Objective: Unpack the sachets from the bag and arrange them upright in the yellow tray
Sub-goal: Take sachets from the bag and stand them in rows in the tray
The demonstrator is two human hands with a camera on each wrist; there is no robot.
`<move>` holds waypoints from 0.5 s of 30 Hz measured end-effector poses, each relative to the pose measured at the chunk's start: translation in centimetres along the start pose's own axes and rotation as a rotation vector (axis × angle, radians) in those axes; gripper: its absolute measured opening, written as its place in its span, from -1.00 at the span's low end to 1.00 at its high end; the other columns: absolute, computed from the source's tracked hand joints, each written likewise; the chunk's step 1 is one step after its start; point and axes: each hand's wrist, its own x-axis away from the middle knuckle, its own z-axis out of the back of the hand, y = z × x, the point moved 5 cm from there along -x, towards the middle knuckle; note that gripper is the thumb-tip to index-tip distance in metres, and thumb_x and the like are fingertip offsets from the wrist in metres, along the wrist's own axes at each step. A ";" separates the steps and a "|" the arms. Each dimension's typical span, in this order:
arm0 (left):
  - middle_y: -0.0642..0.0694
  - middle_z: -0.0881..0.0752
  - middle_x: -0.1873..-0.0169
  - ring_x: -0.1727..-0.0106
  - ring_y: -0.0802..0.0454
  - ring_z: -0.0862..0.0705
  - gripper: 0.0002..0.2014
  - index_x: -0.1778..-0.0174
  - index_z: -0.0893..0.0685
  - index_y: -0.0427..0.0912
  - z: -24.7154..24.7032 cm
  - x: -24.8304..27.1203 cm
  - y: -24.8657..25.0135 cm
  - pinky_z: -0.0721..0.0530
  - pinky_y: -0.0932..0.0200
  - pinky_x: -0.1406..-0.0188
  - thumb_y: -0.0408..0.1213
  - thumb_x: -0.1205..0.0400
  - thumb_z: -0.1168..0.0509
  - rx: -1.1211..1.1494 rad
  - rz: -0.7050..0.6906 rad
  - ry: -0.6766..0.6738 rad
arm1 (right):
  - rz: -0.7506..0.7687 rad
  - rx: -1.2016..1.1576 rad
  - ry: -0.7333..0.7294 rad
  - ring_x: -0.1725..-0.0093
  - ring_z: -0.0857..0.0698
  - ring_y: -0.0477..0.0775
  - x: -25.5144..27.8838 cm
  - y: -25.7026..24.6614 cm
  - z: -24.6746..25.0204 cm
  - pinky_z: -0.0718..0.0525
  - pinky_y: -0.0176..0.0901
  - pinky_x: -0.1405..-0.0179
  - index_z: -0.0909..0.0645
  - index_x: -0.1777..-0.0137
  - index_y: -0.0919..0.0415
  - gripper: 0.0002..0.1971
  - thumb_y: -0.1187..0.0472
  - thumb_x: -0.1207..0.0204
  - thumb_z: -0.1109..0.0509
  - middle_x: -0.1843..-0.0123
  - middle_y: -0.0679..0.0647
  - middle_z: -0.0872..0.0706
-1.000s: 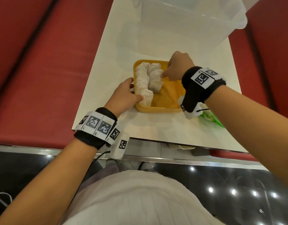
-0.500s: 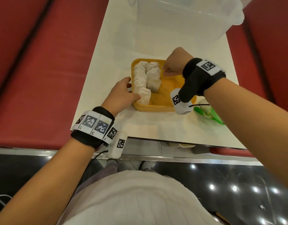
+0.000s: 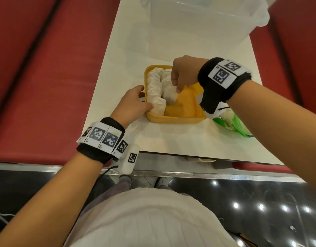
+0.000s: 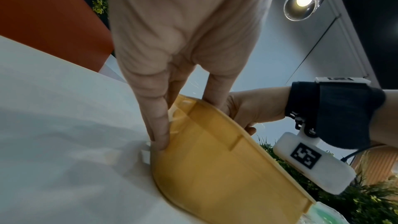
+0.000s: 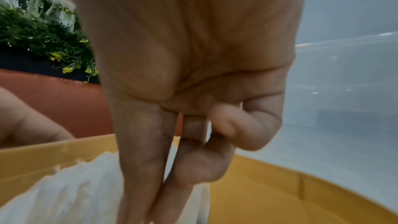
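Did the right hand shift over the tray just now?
Yes. Against the yellow tray, the right hand has come from near the far rim toward the person; its fingers now pinch the second row's front sachet.

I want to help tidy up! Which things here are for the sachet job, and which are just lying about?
For the job: yellow plastic tray, white paper sachets, green plastic bag, left hand, right hand.
Just lying about: clear plastic storage box, red cushioned benches.

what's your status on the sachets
Left hand steadies yellow tray. Right hand pinches sachet in second row. Green bag beside tray, nothing blocking.
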 end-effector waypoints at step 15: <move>-0.17 -0.59 -0.36 -0.35 -0.13 -0.61 -0.34 -0.58 -0.38 -0.20 0.2 0.1 0.1 -0.65 -0.18 -0.30 -0.38 -0.54 -0.42 -0.020 -0.001 -0.002 | -0.152 -0.178 0.143 0.25 -0.80 0.15 -1.6 1.5 0.1 -0.80 0.09 0.01 -0.59 0.14 0.24 -0.80 0.19 -0.44 -0.56 0.26 0.15 -0.77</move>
